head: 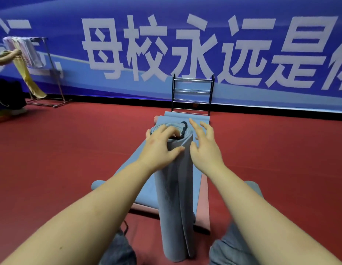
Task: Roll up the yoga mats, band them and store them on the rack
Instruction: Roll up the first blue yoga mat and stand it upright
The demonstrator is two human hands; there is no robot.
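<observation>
Left hand (158,148) grip curled round upright rolled mat (174,188) top; right hand (204,148) spread, empty beside. Keep roll tight, seat dark band (184,129).

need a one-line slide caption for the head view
Left hand grips top of upright rolled grey-blue foam yoga mat; right hand open beside it; black metal rack ahead.

— What sort of place?
— A school sports hall — red sports floor (70,150), huge blue banner (166,54) with white Chinese characters, yoga mats (185,119) laid out, metal rack (192,96) against the wall.
</observation>
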